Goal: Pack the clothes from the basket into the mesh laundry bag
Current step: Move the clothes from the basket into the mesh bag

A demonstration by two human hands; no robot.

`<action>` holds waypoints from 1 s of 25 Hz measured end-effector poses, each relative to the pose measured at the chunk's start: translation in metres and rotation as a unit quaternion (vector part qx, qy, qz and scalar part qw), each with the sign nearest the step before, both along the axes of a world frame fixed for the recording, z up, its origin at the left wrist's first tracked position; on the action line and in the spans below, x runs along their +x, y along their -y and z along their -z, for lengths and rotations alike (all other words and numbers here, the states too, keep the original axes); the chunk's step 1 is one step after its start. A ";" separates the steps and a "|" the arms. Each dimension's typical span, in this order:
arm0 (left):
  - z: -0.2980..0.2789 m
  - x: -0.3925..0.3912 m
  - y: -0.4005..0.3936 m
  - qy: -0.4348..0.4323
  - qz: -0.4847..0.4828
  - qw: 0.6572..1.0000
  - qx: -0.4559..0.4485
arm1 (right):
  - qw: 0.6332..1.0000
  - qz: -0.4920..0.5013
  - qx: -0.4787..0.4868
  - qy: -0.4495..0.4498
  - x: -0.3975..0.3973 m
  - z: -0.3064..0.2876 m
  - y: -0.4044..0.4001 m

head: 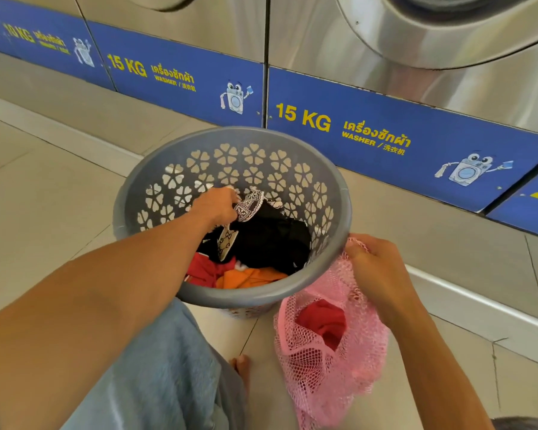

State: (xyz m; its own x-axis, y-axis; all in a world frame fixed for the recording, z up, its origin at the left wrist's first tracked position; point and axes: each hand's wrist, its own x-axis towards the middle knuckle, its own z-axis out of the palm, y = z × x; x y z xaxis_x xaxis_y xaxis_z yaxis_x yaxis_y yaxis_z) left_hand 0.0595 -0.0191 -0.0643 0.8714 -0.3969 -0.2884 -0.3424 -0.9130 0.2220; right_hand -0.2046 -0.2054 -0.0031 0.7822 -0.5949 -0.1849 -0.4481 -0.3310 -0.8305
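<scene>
The left hand reaches into the grey laundry basket and pinches a black-and-white patterned garment, lifting its edge above the black, red and orange clothes lying just below the grip. The right hand grips the rim of the pink mesh laundry bag (a red garment already inside), which hangs beneath it, touching the basket's outer wall.

One grey basket, one pink mesh bag, two hands, three blue washer labels.
</scene>
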 end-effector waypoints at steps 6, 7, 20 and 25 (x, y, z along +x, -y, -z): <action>-0.054 -0.022 0.016 -0.019 -0.076 0.983 -0.164 | 0.996 0.033 0.076 -0.034 -0.005 -0.007 -0.005; -0.064 -0.029 0.020 -0.036 -0.083 0.978 -0.186 | 0.996 0.030 0.083 -0.032 -0.007 -0.009 -0.007; -0.162 -0.094 0.050 -0.410 -0.141 0.710 -0.555 | 0.979 0.086 0.174 0.064 -0.055 -0.033 0.008; -0.104 -0.102 0.051 -0.274 -0.065 0.952 -0.124 | 0.975 0.092 0.191 0.069 -0.064 -0.036 0.012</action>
State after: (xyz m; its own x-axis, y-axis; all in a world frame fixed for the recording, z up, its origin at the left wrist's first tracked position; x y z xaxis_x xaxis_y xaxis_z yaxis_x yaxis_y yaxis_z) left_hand -0.0425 -0.0700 0.0392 0.6635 -0.4108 -0.6253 -0.0010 -0.8363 0.5483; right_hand -0.2689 -0.2170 0.0328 0.7012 -0.6367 -0.3207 -0.3462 0.0891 -0.9339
